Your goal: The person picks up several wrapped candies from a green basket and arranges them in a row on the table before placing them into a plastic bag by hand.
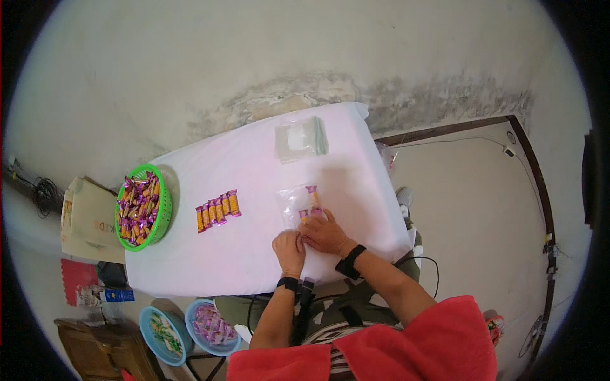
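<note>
A clear plastic bag (291,202) lies flat on the white-covered table, with a few small purple-and-orange wrapped snacks (312,194) inside it or under its film. At the bag's near edge my left hand (290,251) is closed, its fingertips pinching the plastic. My right hand (323,234) presses close beside it, fingers bent over the bag's near right part and touching the left fingertips. It partly hides the snacks underneath. To the left of the bag, a slanted row of several matching snacks (218,211) rests on the cloth.
A green basket (166,213) heaped with wrapped snacks stands at the table's left end. A stack of clear bags (298,141) lies at the back. Below the near left edge are two blue tubs (143,324) holding wrapped pieces. A cardboard box (92,222) stands beyond the basket.
</note>
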Demonstrator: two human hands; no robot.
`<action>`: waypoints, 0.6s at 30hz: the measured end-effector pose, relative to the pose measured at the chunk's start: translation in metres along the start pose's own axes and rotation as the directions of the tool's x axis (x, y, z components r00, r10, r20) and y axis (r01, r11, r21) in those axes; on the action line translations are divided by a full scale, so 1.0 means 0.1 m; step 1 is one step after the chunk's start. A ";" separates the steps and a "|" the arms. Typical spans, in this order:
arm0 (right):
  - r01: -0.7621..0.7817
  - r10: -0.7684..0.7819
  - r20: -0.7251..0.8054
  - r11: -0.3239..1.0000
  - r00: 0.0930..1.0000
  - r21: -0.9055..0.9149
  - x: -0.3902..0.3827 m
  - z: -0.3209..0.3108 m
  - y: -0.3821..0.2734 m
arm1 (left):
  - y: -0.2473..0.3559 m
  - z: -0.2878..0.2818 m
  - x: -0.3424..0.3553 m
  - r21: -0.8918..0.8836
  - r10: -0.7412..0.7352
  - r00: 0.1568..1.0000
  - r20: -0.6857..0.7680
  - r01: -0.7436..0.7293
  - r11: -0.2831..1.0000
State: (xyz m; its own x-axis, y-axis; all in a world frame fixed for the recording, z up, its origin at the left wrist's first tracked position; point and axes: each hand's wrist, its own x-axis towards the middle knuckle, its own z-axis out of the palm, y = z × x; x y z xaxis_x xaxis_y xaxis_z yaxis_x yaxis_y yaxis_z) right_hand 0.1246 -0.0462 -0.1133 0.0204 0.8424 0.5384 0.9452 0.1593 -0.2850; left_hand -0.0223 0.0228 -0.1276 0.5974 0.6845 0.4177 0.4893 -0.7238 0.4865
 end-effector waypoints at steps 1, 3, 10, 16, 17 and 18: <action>0.005 -0.005 0.006 1.000 1.000 -0.007 0.01 0.03 -0.01 | 0.01 0.00 0.01 -0.011 0.019 1.000 -0.015 -0.019 1.000; -0.090 0.097 0.040 0.985 0.994 -0.149 0.03 0.08 -0.04 | 0.02 0.01 0.01 -0.029 0.032 0.999 -0.035 -0.033 0.999; -0.218 0.238 0.081 0.955 0.968 -0.200 0.22 0.01 -0.05 | 0.00 0.00 -0.01 -0.058 0.026 0.994 -0.104 -0.032 0.998; -0.223 0.257 0.072 0.923 0.964 -0.314 0.28 0.14 0.08 | -0.01 0.03 -0.01 -0.051 0.033 0.993 -0.117 -0.039 0.998; -0.220 0.249 0.048 0.919 0.967 -0.327 0.29 0.15 0.09 | -0.02 0.04 -0.01 -0.064 0.021 0.993 -0.116 -0.028 0.998; -0.219 0.242 0.025 0.914 0.970 -0.341 0.29 0.16 0.11 | -0.01 0.04 -0.01 -0.064 0.017 0.993 -0.117 -0.025 0.998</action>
State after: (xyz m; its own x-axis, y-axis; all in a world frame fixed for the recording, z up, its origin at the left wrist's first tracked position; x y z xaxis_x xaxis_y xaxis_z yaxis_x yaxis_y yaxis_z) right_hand 0.1300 -0.0116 -0.1134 0.2404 0.8687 0.4332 0.9707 -0.2145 -0.1086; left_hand -0.0207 0.0225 -0.1310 0.5276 0.6772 0.5129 0.4322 -0.7338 0.5242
